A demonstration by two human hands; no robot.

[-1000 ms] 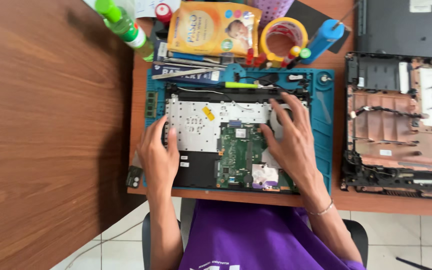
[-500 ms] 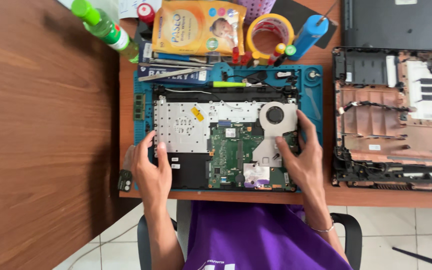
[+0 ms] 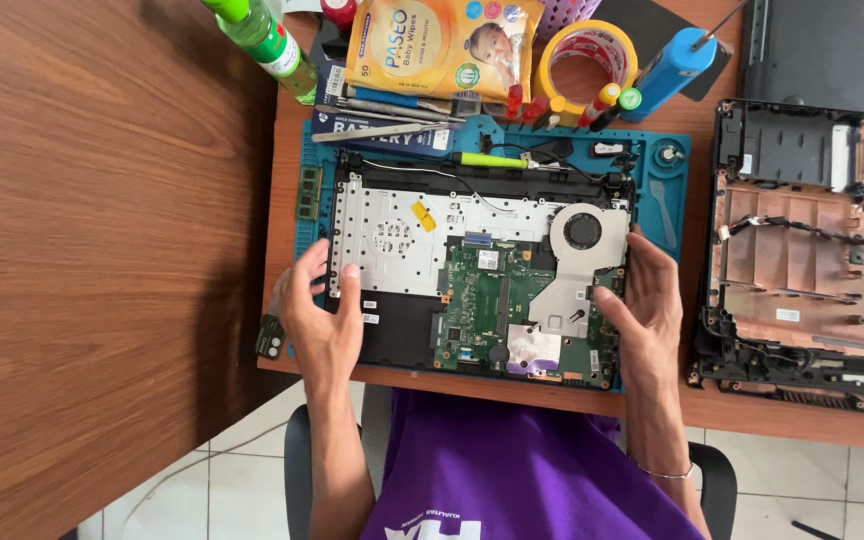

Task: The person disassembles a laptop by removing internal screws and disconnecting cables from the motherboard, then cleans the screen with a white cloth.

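Between both grips, an opened laptop [image 3: 482, 280] lies lengthwise; left hand [image 3: 320, 318] and right hand [image 3: 647, 305] clasp its short ends.

Opened laptop base [image 3: 472, 280] on the blue mat [image 3: 667, 205], motherboard and fan exposed. My left hand [image 3: 320, 318] grips its left edge, thumb on the metal plate; my right hand [image 3: 644, 305] grips its right edge, fingers [image 3: 612, 300] beside the fan. Right of the base lies an empty laptop shell [image 3: 812, 250]; above it, a tape roll [image 3: 587, 50].
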